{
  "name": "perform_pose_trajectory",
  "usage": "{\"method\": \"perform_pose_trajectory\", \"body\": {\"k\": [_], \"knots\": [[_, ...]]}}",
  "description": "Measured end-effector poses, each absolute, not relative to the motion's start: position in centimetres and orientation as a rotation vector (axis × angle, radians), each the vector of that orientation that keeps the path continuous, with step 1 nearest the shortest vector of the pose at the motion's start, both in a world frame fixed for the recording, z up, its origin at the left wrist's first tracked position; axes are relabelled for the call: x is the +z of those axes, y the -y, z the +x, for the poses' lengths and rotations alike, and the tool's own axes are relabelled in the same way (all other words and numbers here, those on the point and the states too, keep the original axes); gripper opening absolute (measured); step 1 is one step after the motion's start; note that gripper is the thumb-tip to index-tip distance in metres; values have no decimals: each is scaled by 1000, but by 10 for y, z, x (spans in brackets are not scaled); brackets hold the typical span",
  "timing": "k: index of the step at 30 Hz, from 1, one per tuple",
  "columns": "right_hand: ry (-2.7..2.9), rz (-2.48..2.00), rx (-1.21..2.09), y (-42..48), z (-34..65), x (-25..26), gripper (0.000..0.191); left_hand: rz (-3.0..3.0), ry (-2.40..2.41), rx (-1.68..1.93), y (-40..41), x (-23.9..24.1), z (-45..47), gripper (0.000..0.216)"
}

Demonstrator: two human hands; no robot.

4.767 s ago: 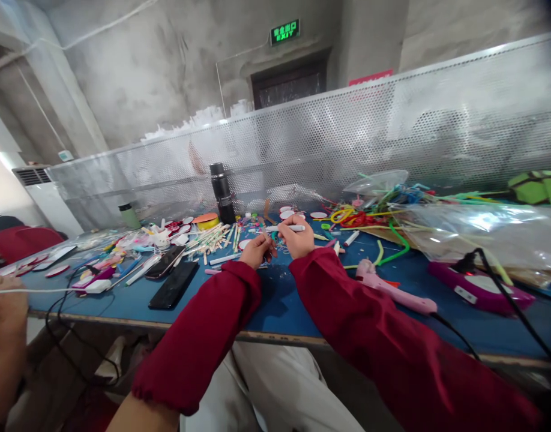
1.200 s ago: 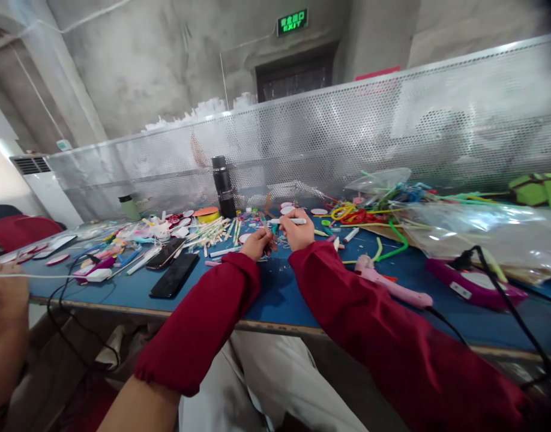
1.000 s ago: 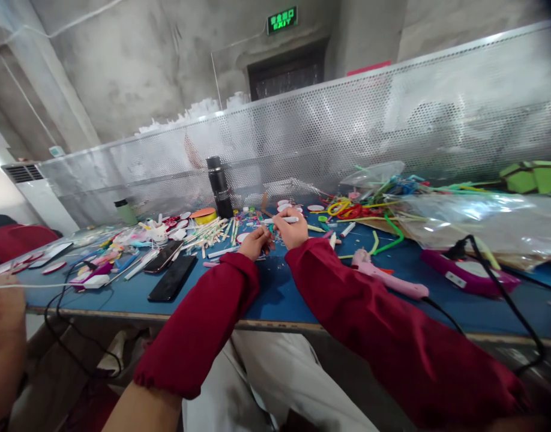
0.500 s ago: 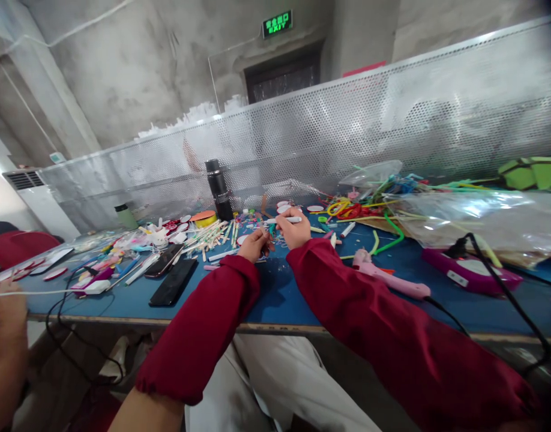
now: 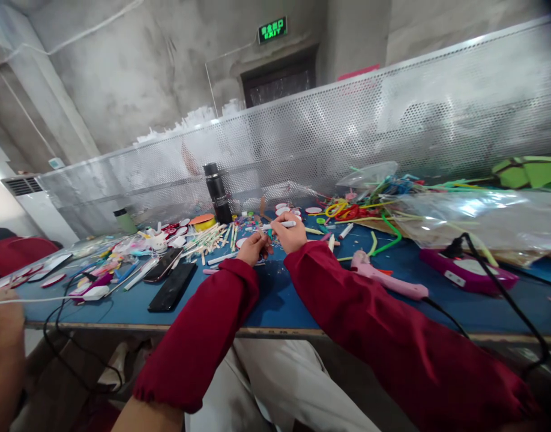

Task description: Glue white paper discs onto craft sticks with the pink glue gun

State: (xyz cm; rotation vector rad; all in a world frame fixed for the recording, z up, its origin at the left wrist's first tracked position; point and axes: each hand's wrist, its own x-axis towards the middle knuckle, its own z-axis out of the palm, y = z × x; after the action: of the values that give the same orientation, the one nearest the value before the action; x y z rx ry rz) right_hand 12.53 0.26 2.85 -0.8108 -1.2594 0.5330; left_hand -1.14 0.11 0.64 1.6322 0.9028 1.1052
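Between the thumb and fingers of my right hand (image 5: 292, 233) is a white marker pen (image 5: 288, 224), its tip pointing left toward my other hand. My left hand (image 5: 254, 248) is closed in a pinch on something small that I cannot make out. Both hands are close together above the blue table (image 5: 275, 306). Left of them lie a capped white marker (image 5: 222, 258) and a heap of pale wooden sticks (image 5: 207, 241). A pink glue gun (image 5: 388, 277) rests by my right sleeve.
Two dark phones (image 5: 173, 287) lie to the left, near a purple power strip (image 5: 92, 288). A black flask (image 5: 216, 195) stands at the back. Coloured pipe cleaners (image 5: 347, 210) and a purple socket block (image 5: 467, 271) are on the right. Another person's hand (image 5: 4, 312) shows far left.
The view has shifted slightly. My hands stay close together, and the marker remains in my right hand with its tip near my left fingers.
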Motion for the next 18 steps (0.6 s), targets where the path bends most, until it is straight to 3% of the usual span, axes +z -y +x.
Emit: {"method": "perform_pose_trajectory", "body": {"k": [18], "knots": [[1261,-822,507,-5,126,27,10,1592,-941,1099,1,8,-10,36]]}}
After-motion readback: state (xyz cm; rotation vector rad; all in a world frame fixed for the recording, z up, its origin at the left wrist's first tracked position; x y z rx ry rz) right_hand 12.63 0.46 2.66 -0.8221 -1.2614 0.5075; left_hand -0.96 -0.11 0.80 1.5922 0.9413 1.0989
